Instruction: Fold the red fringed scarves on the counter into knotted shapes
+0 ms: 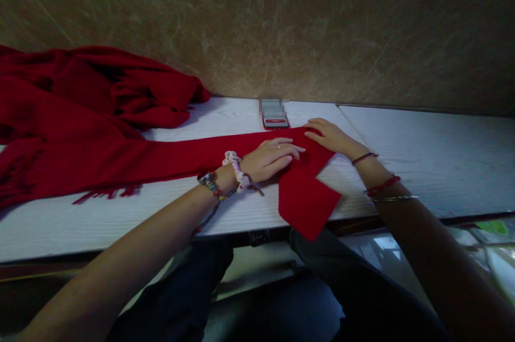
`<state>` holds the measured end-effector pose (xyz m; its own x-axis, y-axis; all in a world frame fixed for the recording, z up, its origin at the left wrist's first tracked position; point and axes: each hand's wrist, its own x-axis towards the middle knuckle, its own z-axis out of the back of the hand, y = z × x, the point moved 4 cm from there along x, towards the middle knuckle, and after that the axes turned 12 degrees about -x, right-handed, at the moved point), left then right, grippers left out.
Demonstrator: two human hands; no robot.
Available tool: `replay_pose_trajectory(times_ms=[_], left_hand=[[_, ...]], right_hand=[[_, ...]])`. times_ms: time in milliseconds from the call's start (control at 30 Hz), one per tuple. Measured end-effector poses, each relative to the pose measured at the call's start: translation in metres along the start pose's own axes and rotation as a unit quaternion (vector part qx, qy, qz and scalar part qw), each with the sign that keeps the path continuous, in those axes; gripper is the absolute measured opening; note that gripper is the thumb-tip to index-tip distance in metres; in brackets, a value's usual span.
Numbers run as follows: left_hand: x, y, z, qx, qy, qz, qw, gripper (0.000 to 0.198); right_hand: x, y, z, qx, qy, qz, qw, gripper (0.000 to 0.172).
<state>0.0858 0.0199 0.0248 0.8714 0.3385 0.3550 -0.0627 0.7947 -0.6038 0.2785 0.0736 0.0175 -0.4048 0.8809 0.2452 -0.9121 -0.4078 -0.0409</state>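
A long red scarf with fringed ends lies stretched across the white table. Its right end is folded down, and a flap hangs over the table's front edge. My left hand lies flat on the scarf at the fold, fingers stretched out. It wears a ring and several bracelets at the wrist. Just to its right, my right hand rests flat on the scarf's far edge, fingers out.
A heap of more red cloth lies at the back left of the table. A small phone-like device stands against the brown wall behind my hands. My dark-trousered legs are under the table edge.
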Motion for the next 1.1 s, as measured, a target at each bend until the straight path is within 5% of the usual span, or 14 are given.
replay_pose_trajectory(times_ms=[233,500,800,1100], left_hand=[[0.007,-0.006,-0.011,0.034,0.044,0.049,0.997,0.041],[-0.004,-0.007,0.007,0.038,0.004,0.032,0.999,0.052],[-0.019,0.002,0.036,0.000,-0.024,0.062,0.998,0.059],[-0.014,0.007,0.027,0.085,0.066,0.092,0.990,0.045]], right_hand=[[-0.004,0.003,-0.005,0.045,-0.054,-0.013,0.997,0.027],[-0.016,0.000,0.002,0.093,-0.106,-0.072,0.987,0.034],[-0.016,-0.001,-0.002,0.075,-0.084,-0.068,0.991,0.032],[-0.016,-0.003,-0.002,0.122,-0.104,-0.075,0.984,0.033]])
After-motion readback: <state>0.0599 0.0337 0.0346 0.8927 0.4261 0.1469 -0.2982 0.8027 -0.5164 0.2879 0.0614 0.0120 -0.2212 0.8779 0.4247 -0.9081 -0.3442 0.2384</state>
